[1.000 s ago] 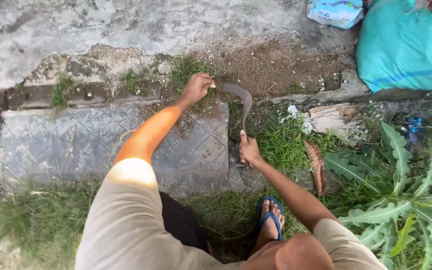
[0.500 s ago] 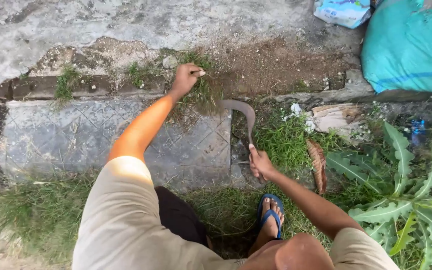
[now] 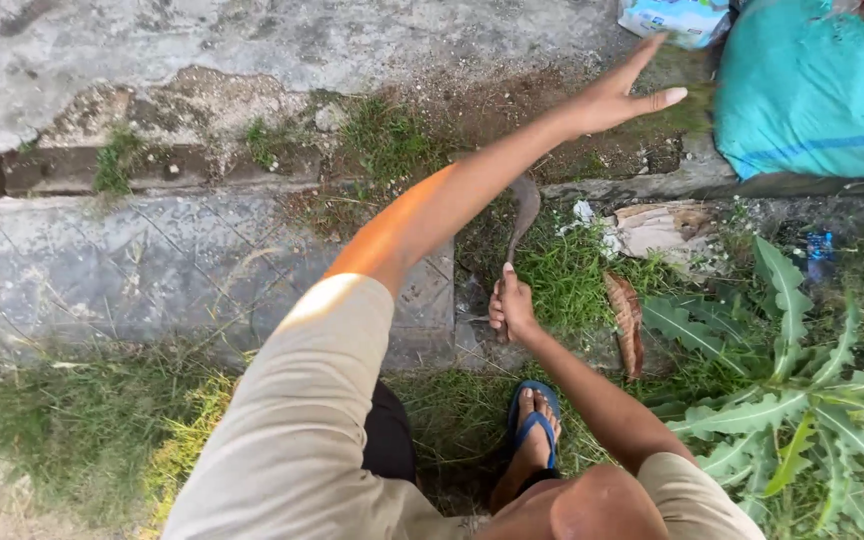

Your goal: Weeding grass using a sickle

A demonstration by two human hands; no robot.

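rusty sickle (image 3: 523, 205) sits centre frame over the grass (image 3: 562, 275), its handle gripped by the closed right hand (image 3: 510, 305). left hand (image 3: 617, 95), spread open and empty at upper right, crosses above the blade; a swing could nick that forearm.

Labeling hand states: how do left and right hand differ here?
The left hand is open with fingers spread, stretched far out toward the teal sack, holding nothing clearly visible. The right hand is closed on the sickle handle, close to the body, above the grass. Both are bare.
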